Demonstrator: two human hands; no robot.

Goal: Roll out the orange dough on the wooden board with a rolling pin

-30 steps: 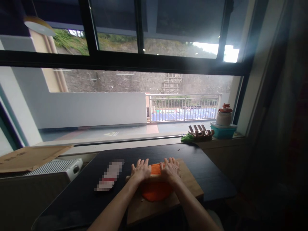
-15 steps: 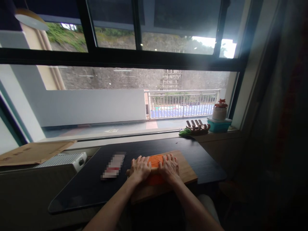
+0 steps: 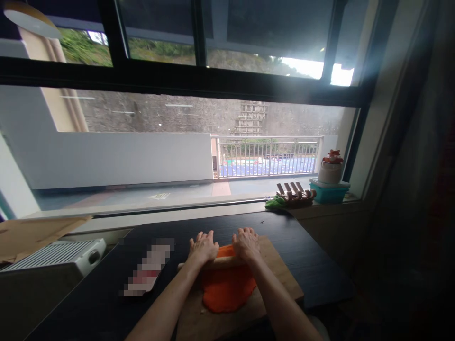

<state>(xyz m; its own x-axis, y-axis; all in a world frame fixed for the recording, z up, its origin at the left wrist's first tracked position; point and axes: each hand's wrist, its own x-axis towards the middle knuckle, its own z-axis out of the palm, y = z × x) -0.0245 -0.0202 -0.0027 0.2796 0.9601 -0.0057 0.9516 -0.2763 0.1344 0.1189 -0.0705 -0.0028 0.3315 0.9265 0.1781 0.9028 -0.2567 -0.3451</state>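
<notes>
A wooden rolling pin (image 3: 224,262) lies across a flat orange sheet of dough (image 3: 227,290) on a wooden board (image 3: 280,267). My left hand (image 3: 204,247) rests over the pin's left part, palm down, its fingers stretched forward past it. Over the right part lies my right hand (image 3: 246,244), also palm down with fingers reaching forward. Neither hand is wrapped round the pin. Its left end sticks out beside my left wrist; the right end is hidden by my right hand and forearm. Most of the dough shows on the near side of the pin.
The board stands on a dark table (image 3: 309,255). A blurred-out flat object (image 3: 151,267) lies to the left. On the windowsill are a green item (image 3: 275,203), a brown rack-like object (image 3: 295,193), and a teal box (image 3: 329,190) with a jar (image 3: 330,171) on it. A radiator (image 3: 64,253) stands at left.
My hands have rolled the pin away from me over the dough, so more orange shows on the near side. The camera view has shifted, with the board appearing larger and lower.
</notes>
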